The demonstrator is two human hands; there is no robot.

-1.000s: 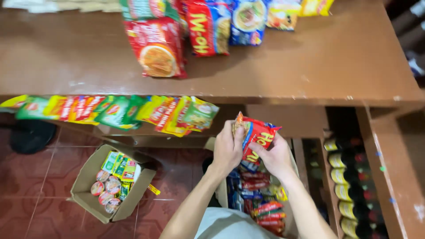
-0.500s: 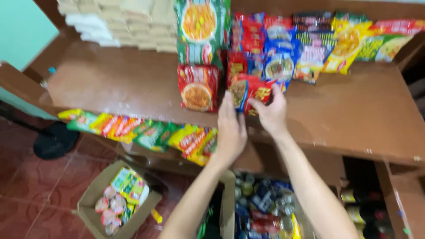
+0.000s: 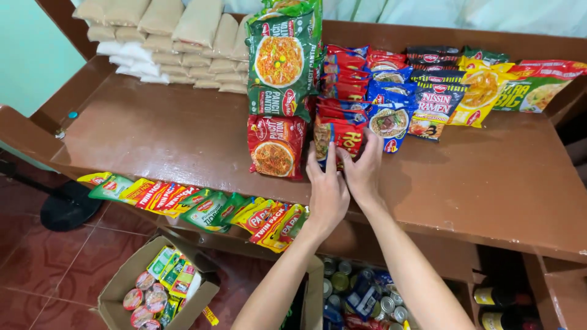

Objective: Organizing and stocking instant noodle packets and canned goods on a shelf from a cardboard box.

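Counter: brown wooden counter, the largest item, running from 9 o'clock to 3 o'clock, with its left half bare.
Plain bags: tan and white bags stacked flat at 11 o'clock on the counter's far edge.
Green noodle pack: large green pack standing upright at 12 o'clock, its lower edge just behind a red noodle pack lying flat in front of it.
Mixed packets: row of red, blue, black and yellow noodle packets overlapping from 12 to 2 o'clock along the back.
Hanging strip: chain of green, yellow and red sachets draped along the counter's front edge from 9 to 6 o'clock.
Cardboard box: open box on the red tiled floor at 7 o'clock, holding small round tubs and sachets.
Cans: tins stored under the counter at 6 o'clock, partly hidden by the arms.
Bottles: 2 dark bottles on a low shelf at 5 o'clock.
Red packet: small red noodle packet lying on the counter at centre, just right of the red noodle pack, touching the packets behind it.
Left hand: left hand, palm down, fingers straight and released, tips resting on the near edge of the red packet, not closed around it.
Right hand: right hand, just beside the left, fingers spread and loose, tips touching the red packet's right side and the blue one next to it.
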